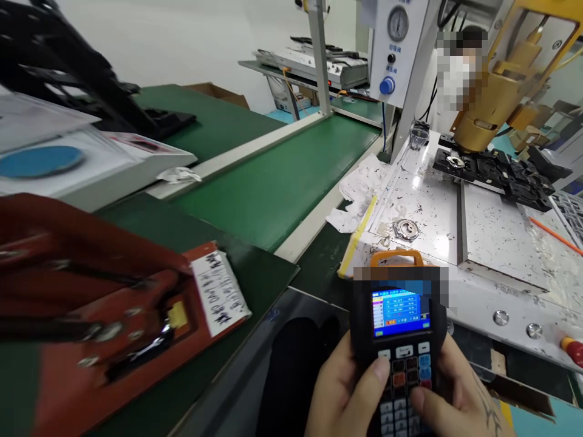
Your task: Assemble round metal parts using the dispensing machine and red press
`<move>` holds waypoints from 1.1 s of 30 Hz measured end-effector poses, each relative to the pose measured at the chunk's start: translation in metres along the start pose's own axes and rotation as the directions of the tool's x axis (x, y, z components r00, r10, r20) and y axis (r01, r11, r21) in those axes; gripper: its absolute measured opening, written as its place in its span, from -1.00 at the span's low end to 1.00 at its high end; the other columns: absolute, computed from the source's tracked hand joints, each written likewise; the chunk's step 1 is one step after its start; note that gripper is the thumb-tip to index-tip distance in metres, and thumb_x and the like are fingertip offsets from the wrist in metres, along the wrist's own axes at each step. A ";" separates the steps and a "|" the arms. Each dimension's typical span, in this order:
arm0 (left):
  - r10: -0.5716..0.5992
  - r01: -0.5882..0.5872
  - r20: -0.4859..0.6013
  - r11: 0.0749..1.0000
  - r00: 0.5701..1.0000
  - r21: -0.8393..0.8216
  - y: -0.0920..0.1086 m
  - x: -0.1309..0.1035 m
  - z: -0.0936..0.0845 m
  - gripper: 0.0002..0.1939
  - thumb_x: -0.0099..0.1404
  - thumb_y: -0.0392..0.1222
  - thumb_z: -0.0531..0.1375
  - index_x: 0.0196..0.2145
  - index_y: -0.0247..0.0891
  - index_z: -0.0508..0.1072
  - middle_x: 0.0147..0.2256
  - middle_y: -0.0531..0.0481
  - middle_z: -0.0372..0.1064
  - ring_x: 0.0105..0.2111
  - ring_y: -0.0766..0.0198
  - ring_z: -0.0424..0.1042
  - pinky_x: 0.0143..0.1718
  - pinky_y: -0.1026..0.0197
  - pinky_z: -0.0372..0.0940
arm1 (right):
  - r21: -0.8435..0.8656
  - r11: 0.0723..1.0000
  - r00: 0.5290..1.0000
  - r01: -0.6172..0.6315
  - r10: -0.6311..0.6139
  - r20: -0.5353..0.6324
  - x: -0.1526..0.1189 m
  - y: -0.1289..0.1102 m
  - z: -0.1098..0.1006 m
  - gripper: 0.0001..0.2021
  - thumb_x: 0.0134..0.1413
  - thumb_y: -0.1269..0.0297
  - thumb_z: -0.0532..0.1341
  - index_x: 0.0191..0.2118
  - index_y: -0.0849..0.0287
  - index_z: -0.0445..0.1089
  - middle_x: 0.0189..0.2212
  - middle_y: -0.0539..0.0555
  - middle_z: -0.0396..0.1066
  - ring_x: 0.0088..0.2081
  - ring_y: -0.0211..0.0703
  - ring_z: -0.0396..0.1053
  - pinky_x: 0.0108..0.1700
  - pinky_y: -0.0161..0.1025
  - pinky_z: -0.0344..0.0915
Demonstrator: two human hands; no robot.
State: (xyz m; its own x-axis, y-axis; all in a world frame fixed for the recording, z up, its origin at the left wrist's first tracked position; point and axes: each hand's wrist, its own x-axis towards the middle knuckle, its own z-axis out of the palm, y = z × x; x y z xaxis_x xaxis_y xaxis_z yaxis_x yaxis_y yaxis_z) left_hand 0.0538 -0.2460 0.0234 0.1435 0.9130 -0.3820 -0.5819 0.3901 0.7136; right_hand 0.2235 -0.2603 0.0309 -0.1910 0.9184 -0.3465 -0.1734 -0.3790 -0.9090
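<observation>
A black handheld device [403,346] with a lit blue screen, a keypad and an orange loop at its top is near the bottom of the head view. My left hand [348,388] wraps round its left side, the thumb on a key just under the screen. On the right side my right hand [460,388] grips it, the thumb over the keypad. Beyond the device, a round metal part [406,229] lies on the white machine table [428,200], which is strewn with dark specks.
A gold machine head [496,91] hangs over black fixtures [496,173] at the right. A green conveyor belt [282,176] crosses the middle. At the left stands a red press [113,303] with a handwritten label. A person [460,73] is at the back right.
</observation>
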 end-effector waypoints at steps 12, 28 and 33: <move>0.108 -0.120 0.169 0.991 0.980 0.063 0.003 -0.007 0.004 -0.55 0.46 0.03 0.37 0.18 -0.26 0.61 0.09 -0.25 0.65 0.09 -0.17 0.61 0.17 -0.06 0.48 | -0.185 0.981 0.991 0.063 -0.083 -0.106 -0.011 0.006 -0.001 -0.37 0.18 0.08 0.47 0.32 0.04 0.37 0.17 0.24 0.61 0.16 0.25 0.57 0.21 0.11 0.46; 0.165 -0.192 0.208 0.974 0.964 0.117 0.003 -0.017 0.008 -0.53 0.45 0.09 0.37 0.14 -0.27 0.60 0.08 -0.22 0.66 0.08 -0.13 0.61 0.15 -0.05 0.49 | -0.301 0.943 0.973 0.140 -0.188 -0.136 -0.018 0.000 0.007 -0.40 0.13 0.16 0.43 0.29 0.08 0.40 0.07 0.20 0.65 0.07 0.20 0.61 0.15 0.05 0.51; 0.168 -0.196 0.209 0.973 0.963 0.120 0.004 -0.017 0.009 -0.53 0.45 0.08 0.37 0.15 -0.28 0.60 0.08 -0.23 0.66 0.07 -0.13 0.62 0.13 -0.04 0.50 | -0.296 0.941 0.970 0.165 -0.209 -0.123 -0.018 -0.003 0.008 -0.38 0.14 0.18 0.44 0.30 0.09 0.40 0.10 0.22 0.64 0.11 0.22 0.59 0.18 0.07 0.49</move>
State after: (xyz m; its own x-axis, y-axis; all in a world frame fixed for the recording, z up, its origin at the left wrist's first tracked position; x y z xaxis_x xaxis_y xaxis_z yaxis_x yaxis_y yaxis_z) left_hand 0.0564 -0.2593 0.0382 0.2080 0.9700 -0.1256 -0.4980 0.2155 0.8400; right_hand 0.2196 -0.2769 0.0416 -0.0304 0.9841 -0.1751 0.0917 -0.1717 -0.9809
